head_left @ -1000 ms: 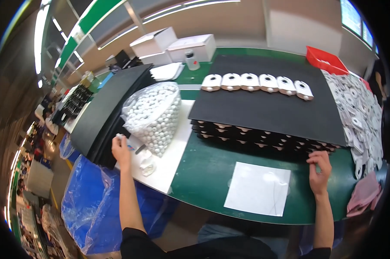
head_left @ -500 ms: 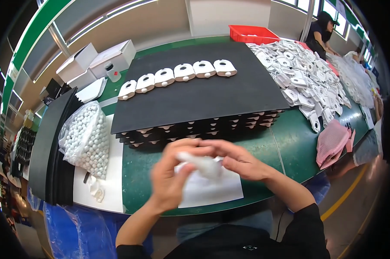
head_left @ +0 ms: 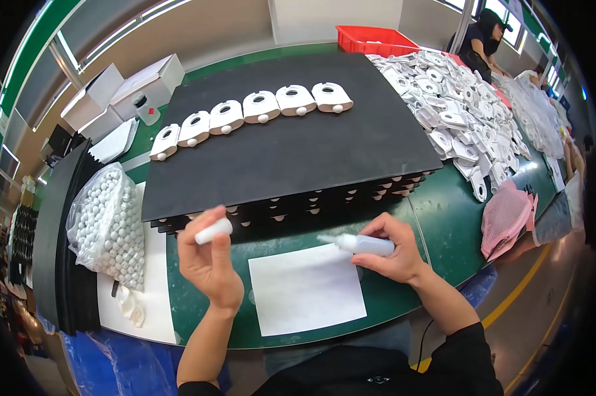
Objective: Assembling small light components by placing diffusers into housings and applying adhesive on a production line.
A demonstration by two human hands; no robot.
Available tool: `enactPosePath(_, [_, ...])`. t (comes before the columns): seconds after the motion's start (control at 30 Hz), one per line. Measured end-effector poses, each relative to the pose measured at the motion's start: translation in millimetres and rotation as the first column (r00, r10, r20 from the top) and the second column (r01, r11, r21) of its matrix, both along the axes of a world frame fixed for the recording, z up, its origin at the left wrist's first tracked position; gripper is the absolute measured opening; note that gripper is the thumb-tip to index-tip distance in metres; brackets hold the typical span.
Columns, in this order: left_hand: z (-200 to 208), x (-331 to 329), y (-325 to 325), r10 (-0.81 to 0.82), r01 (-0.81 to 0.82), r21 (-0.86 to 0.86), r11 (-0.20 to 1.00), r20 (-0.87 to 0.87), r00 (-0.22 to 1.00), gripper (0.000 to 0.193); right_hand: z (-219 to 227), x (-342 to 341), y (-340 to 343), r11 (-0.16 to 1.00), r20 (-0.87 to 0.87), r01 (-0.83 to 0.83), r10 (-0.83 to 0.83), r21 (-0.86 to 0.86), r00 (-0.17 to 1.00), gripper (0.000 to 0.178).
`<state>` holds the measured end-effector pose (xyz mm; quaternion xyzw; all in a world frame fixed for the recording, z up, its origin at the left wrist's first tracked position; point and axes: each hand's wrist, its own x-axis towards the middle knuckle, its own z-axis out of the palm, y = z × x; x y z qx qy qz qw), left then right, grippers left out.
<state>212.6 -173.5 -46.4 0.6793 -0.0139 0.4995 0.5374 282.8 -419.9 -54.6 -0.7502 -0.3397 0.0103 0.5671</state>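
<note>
A white cap (head_left: 213, 231) is pinched between the thumb and fingers of my left hand (head_left: 211, 274), held up left of the white paper. My right hand (head_left: 400, 254) grips a small translucent squeeze bottle (head_left: 372, 245), lying nearly level, its thin nozzle pointing left above the paper's far edge. Beneath and between both hands the sheet of white paper (head_left: 308, 290) rests on the green table (head_left: 245, 330). Beyond them, several white flat pieces (head_left: 261, 107), each with a round hole and a white ball at its near edge, stand in a row on a black board (head_left: 291, 148).
More boards with white pieces between them are stacked below the top one. A clear bag of white balls (head_left: 113, 224) sits left. To the right lie heaped white pieces (head_left: 469, 105) and a pink mesh item (head_left: 506, 221). A red bin (head_left: 377, 41) and another person (head_left: 483, 46) are farther back.
My hands were together around the bottle and have come apart. The left moved left with the cap, the right moved right with the bottle, uncovering the paper. The whole view shifted slightly.
</note>
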Motion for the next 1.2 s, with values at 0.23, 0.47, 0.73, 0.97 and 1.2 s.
enactPosePath(0.23, [-3,-12,-7,-0.141,0.126,-0.137,0.983,-0.105,0.984,0.018,-10,-1,7,0.988,0.035,-0.052,0.058,-0.147,0.998,0.030])
enactPosePath(0.47, [-8,-15,-15,-0.207,0.189,-0.131,0.973,-0.140,0.968,0.019,-11,-3,10,0.983,0.136,-0.017,0.043,-0.185,0.990,0.028])
enactPosePath(0.73, [-7,-16,-22,-0.232,0.216,-0.098,0.971,-0.198,0.952,0.016,-11,-3,8,0.990,0.246,-0.004,0.038,-0.138,0.969,0.030])
enactPosePath(0.97, [-10,-13,-27,-0.226,0.238,0.028,0.971,-0.233,0.946,0.016,-9,-4,8,0.992,0.311,-0.020,0.057,-0.121,0.949,0.029])
enactPosePath(1.2, [-11,-11,-28,-0.241,0.249,-0.011,0.968,-0.302,0.922,0.017,-10,-5,7,0.993,0.328,-0.006,0.044,-0.116,0.944,0.028])
